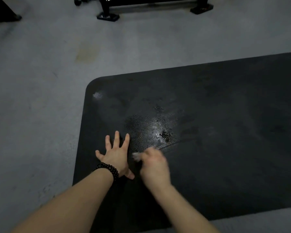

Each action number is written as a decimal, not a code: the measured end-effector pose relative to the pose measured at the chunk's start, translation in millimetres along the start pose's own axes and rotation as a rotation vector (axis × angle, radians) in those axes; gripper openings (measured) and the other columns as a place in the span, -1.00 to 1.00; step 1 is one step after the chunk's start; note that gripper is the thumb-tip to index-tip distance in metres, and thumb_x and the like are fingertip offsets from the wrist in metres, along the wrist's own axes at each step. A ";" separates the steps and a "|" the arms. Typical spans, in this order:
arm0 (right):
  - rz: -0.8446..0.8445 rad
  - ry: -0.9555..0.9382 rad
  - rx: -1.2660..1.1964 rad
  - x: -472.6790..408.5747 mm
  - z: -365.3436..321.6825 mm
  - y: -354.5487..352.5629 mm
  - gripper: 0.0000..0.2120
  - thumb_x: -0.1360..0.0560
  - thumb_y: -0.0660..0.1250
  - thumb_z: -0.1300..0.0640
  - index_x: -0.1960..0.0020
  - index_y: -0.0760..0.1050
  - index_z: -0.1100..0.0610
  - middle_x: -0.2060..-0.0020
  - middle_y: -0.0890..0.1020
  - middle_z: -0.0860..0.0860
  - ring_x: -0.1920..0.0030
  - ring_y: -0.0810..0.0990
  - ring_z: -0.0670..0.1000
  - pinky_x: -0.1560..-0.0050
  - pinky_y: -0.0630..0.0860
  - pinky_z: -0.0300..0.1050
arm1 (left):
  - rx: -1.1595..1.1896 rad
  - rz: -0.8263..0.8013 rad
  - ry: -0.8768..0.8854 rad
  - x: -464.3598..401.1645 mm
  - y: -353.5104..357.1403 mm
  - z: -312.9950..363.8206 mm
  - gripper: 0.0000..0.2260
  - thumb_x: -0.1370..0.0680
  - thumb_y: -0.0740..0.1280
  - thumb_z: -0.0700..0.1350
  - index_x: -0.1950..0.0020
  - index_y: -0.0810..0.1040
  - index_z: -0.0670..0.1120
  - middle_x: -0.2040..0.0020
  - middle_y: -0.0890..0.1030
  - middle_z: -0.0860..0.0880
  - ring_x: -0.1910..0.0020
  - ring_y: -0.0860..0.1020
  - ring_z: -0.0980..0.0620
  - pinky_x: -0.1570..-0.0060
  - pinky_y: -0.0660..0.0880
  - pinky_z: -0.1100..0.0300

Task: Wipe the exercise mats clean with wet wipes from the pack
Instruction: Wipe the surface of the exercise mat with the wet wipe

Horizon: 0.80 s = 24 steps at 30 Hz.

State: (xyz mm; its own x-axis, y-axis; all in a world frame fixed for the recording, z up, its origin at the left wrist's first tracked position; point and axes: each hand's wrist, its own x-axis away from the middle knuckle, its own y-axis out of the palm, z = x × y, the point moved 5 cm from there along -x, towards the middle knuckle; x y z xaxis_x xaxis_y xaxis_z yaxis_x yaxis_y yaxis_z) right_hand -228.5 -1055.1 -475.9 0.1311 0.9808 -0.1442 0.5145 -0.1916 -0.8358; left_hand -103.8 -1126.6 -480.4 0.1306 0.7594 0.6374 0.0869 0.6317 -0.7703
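A black exercise mat (225,115) lies on the grey floor and fills the right and lower part of the view. A wet, shiny patch (151,128) shows on its textured surface just beyond my hands. My left hand (116,153), with a dark bead bracelet on the wrist, lies flat on the mat with fingers spread. My right hand (154,165) is blurred, and its curled fingers grip a small white wet wipe (136,156) pressed against the mat beside the left hand. The wipe pack is not in view.
A whitish smudge (97,95) marks the mat near its rounded far left corner. Black gym equipment with flat feet (107,16) stands on the grey floor (40,81) at the top. Another dark base (5,15) sits at the top left.
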 end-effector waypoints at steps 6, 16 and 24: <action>0.188 0.530 0.195 -51.8 120.8 -67.0 -0.78 -0.39 0.33 0.28 0.05 0.69 0.11 0.18 0.55 0.16 0.22 0.55 0.27 0.20 0.49 -0.01 | 0.000 -0.053 -0.008 -1.6 -0.4 1.6 0.39 -0.22 0.70 0.12 -0.59 -0.40 0.20 -0.58 -0.49 0.00 -0.57 -0.42 -0.24 -0.43 -0.05 -0.55; 0.053 0.021 0.062 -34.3 12.0 -10.8 -0.80 -0.29 0.44 0.25 0.13 0.66 0.03 0.32 0.50 0.02 0.31 0.52 0.11 0.38 0.45 -0.13 | 0.036 -0.039 0.010 -2.8 1.1 -2.6 0.37 -0.22 0.70 0.10 -0.60 -0.37 0.21 -0.58 -0.48 0.01 -0.56 -0.43 -0.22 -0.43 -0.08 -0.55; 0.168 0.451 0.236 -68.8 99.3 -60.4 -0.75 -0.42 0.31 0.28 0.03 0.69 0.06 0.19 0.56 0.14 0.22 0.57 0.24 0.20 0.50 -0.03 | 0.057 -0.025 -0.010 -4.2 1.4 -3.4 0.41 -0.17 0.72 0.12 -0.60 -0.35 0.25 -0.58 -0.49 0.06 -0.57 -0.44 -0.18 -0.43 -0.08 -0.54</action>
State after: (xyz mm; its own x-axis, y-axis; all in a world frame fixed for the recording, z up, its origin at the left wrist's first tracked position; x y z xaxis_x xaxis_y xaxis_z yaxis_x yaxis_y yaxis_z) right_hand -352.7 -1107.5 -468.1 0.5726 0.8151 -0.0876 0.2572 -0.2801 -0.9249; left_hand -100.9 -1129.5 -484.2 0.1191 0.7445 0.6570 0.0335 0.6583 -0.7520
